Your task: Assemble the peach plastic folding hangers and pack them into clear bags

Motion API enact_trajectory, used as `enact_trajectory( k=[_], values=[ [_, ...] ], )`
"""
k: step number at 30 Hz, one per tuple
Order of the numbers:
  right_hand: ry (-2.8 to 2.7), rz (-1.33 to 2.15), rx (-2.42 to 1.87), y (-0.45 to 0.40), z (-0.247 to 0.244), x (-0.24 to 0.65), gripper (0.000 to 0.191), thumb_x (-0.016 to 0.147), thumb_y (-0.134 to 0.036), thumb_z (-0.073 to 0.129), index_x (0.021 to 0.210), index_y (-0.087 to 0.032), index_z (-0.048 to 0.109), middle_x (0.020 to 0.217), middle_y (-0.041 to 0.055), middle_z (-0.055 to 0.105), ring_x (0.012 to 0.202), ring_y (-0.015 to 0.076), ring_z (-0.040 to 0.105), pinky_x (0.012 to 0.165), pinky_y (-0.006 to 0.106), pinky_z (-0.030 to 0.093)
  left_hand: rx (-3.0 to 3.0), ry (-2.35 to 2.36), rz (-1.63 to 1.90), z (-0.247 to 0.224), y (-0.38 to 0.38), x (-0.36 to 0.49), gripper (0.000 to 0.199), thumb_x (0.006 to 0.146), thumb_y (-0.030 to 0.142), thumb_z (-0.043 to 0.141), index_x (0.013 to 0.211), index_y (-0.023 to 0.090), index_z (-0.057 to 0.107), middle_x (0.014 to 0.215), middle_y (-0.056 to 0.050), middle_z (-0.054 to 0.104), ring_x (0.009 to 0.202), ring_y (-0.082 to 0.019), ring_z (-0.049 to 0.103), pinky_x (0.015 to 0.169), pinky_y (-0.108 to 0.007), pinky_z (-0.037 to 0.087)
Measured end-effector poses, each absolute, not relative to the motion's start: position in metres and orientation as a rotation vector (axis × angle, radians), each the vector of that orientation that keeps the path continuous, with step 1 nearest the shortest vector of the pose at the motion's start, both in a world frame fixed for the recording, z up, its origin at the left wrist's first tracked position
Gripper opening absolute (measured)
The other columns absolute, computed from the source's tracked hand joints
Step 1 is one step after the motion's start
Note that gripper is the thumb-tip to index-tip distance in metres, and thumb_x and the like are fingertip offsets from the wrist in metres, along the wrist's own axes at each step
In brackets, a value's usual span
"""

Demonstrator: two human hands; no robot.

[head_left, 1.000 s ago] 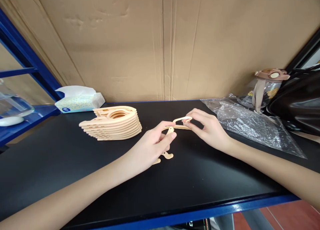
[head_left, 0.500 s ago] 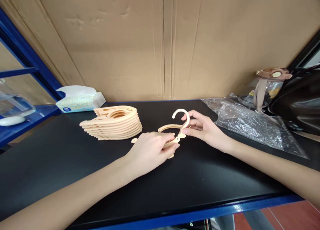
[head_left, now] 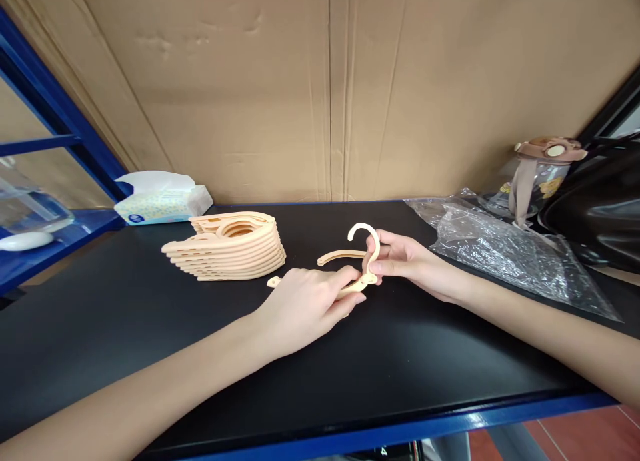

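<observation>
My left hand [head_left: 313, 305] is closed around a cream plastic hanger arm [head_left: 354, 287], whose far end pokes out to the left of the knuckles. Pinched between the thumb and fingers of my right hand [head_left: 400, 255] is a cream hanger hook [head_left: 375, 237], held upright with its curve opening left. The hook's base meets the right end of the arm; whether they are locked together I cannot tell. Behind my left hand lies another curved hanger arm [head_left: 341, 254] on the table. A stack of folded cream hangers [head_left: 230, 254] sits to the left.
On the black table [head_left: 400, 361], a tissue pack [head_left: 163, 201] stands at the back left. Crumpled clear plastic film [head_left: 510, 254] lies at the right, with a bottle [head_left: 543, 174] behind it and a black bag [head_left: 600, 207] alongside. Cardboard [head_left: 240, 94] rises along the back.
The hook has come down slightly and its base now meets the arm's end. My left hand has shifted a little to the right with the arm.
</observation>
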State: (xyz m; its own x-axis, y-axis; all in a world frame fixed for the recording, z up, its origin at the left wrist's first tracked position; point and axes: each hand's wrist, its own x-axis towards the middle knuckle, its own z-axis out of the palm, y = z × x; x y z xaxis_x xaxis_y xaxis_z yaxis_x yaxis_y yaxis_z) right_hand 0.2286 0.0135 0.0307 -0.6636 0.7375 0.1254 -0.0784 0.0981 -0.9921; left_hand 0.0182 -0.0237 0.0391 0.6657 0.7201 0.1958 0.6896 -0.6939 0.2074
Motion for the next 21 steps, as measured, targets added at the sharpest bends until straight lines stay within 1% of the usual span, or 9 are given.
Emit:
enact_trajectory(
  k=[3,5,8,10,14,16,21],
  values=[
    [-1.762,1.652,-0.651,0.0145,0.0303,0.2282,0.015,0.084,-0.023,0.065,0.085,-0.019,0.050,0.078,-0.0025,0.060,0.074,0.0109,0.057,0.072,0.027,0.044,2.799,1.140,0.415,0.0386,-0.0233,0.0178,0.013,0.094,0.030,0.049,0.090,0.019,0.055,0.069,0.003,0.064,0.055,-0.013,0.057,0.048,-0.021,0.032],
    [-1.748,1.660,-0.644,0.0146,0.0304,0.2279,0.016,0.083,-0.023,0.066,0.085,-0.019,0.050,0.078,-0.0028,0.060,0.073,0.0107,0.057,0.072,0.027,0.044,2.812,1.132,0.443,0.0381,-0.0230,0.0173,0.012,0.094,0.030,0.049,0.091,0.019,0.054,0.067,0.004,0.064,0.054,-0.013,0.057,0.048,-0.021,0.031],
    [-1.718,1.668,-0.637,0.0143,0.0305,0.2284,0.016,0.084,-0.022,0.064,0.090,-0.020,0.049,0.076,-0.0030,0.059,0.072,0.0105,0.055,0.070,0.026,0.042,2.820,1.115,0.505,0.0369,-0.0225,0.0165,0.012,0.095,0.029,0.048,0.094,0.020,0.054,0.069,0.004,0.065,0.054,-0.013,0.059,0.047,-0.021,0.031],
    [-1.693,1.668,-0.656,0.0145,0.0303,0.2293,0.018,0.084,-0.021,0.064,0.094,-0.021,0.049,0.075,-0.0032,0.059,0.071,0.0104,0.054,0.070,0.026,0.042,2.813,1.112,0.545,0.0360,-0.0224,0.0161,0.012,0.095,0.029,0.047,0.099,0.020,0.053,0.073,0.004,0.067,0.055,-0.014,0.061,0.048,-0.021,0.033],
    [-1.645,1.660,-0.736,0.0160,0.0288,0.2318,0.030,0.083,-0.024,0.066,0.107,-0.023,0.048,0.079,-0.0021,0.060,0.070,0.0103,0.052,0.071,0.027,0.042,2.741,1.146,0.611,0.0344,-0.0230,0.0157,0.021,0.094,0.028,0.050,0.113,0.021,0.045,0.080,0.004,0.070,0.056,-0.014,0.064,0.046,-0.020,0.035],
    [-1.647,1.668,-0.732,0.0168,0.0279,0.2327,0.034,0.083,-0.024,0.065,0.112,-0.023,0.047,0.081,-0.0015,0.061,0.069,0.0103,0.052,0.072,0.028,0.042,2.726,1.152,0.631,0.0340,-0.0236,0.0156,0.021,0.093,0.028,0.051,0.112,0.022,0.043,0.080,0.005,0.070,0.055,-0.013,0.065,0.045,-0.020,0.036],
    [-1.665,1.696,-0.689,0.0174,0.0261,0.2335,0.034,0.084,-0.022,0.063,0.114,-0.023,0.047,0.080,-0.0019,0.060,0.070,0.0102,0.052,0.074,0.029,0.042,2.748,1.098,0.644,0.0347,-0.0252,0.0155,0.013,0.094,0.027,0.050,0.104,0.021,0.045,0.076,0.005,0.068,0.057,-0.014,0.066,0.045,-0.019,0.037]
  ],
)
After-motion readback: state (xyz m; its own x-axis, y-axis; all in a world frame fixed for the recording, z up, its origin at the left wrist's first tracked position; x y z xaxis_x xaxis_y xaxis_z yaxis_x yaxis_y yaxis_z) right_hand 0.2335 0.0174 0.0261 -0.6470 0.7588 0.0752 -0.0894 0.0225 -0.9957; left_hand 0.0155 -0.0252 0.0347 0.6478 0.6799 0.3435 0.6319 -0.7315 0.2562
